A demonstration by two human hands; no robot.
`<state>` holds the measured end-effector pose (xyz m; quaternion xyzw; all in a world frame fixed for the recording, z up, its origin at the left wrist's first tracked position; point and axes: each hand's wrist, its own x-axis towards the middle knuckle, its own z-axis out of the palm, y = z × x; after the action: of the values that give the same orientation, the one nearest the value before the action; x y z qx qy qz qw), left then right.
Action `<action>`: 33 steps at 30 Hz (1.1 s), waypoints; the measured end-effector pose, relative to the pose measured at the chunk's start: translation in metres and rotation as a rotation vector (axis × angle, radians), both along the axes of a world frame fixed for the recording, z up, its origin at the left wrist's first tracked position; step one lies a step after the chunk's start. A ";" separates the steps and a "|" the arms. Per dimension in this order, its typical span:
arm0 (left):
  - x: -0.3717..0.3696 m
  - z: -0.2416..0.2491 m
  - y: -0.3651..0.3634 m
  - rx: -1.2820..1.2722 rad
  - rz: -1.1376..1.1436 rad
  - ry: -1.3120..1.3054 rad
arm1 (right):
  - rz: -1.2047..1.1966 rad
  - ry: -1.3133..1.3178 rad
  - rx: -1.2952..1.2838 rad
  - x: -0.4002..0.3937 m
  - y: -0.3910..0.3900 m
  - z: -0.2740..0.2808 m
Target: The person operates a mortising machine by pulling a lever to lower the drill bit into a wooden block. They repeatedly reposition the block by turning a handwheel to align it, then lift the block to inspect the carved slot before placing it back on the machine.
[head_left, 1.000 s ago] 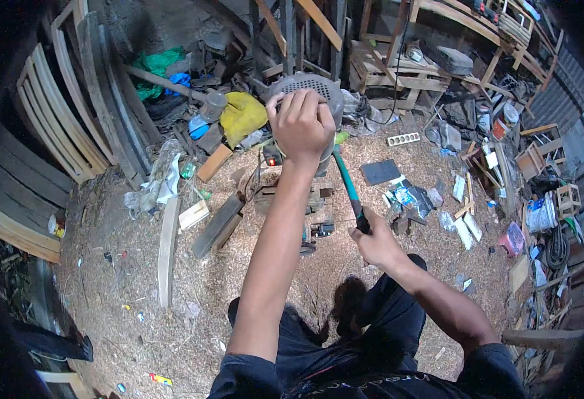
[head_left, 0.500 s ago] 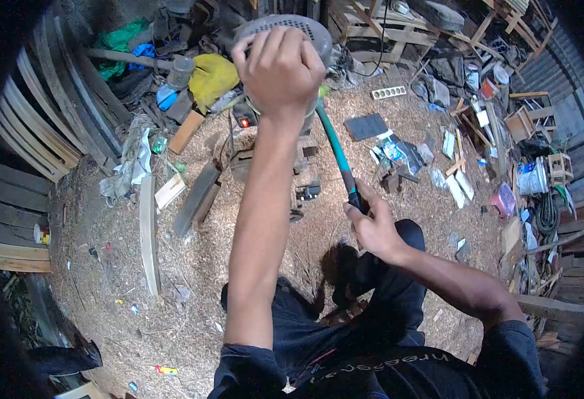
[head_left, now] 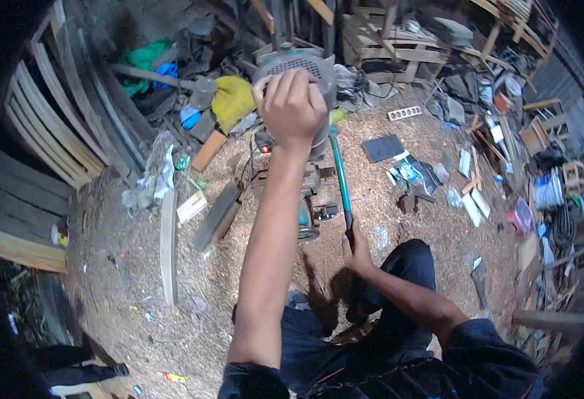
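Observation:
My left hand [head_left: 291, 106] reaches far forward, with its fingers curled over the near rim of a grey cylinder [head_left: 327, 76] whose end is a perforated plate. The cylinder's lower part is partly hidden by my hand and forearm. My right hand [head_left: 358, 251] is closed round the black grip of a long green-handled tool [head_left: 342, 176]. The tool points away from me, and its far end lies close beside the cylinder; the shape of its head cannot be made out. Between my arms sits a metal machine [head_left: 310, 183] with a small wheel [head_left: 308, 234] near my feet.
Wood chips cover the ground. To the left lie a pale plank [head_left: 168, 249] and a thick wooden block [head_left: 217, 216]; curved boards [head_left: 56, 136] lean behind. A red light [head_left: 265, 149] glows beside my forearm. A dark flat slab [head_left: 383, 148] and scattered scraps lie right.
The whole view has shifted, so things sit lower and farther right. My right hand has moved left, closer to the machine, and the green tool stands straighter. My left hand stays on the cylinder.

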<state>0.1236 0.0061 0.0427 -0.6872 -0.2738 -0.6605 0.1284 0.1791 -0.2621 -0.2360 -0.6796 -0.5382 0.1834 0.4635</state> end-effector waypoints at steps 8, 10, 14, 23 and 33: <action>-0.002 0.005 -0.006 -0.039 -0.023 -0.007 | -0.011 0.263 -0.267 0.002 -0.008 0.068; -0.002 0.008 -0.006 -0.037 -0.022 -0.015 | -0.005 0.234 -0.137 0.005 -0.005 0.110; -0.001 0.023 -0.005 -0.024 -0.011 -0.001 | 0.076 0.474 -0.235 0.023 0.014 0.241; 0.000 0.042 -0.001 0.020 0.013 0.002 | 0.196 0.506 0.250 0.042 0.087 0.336; 0.001 0.048 0.002 0.075 0.002 -0.018 | -0.003 -0.151 0.704 0.100 0.230 0.376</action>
<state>0.1241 0.0085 0.0911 -0.6758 -0.2505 -0.6763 0.1521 0.2787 -0.0321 0.1403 -0.4906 -0.6000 -0.0646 0.6286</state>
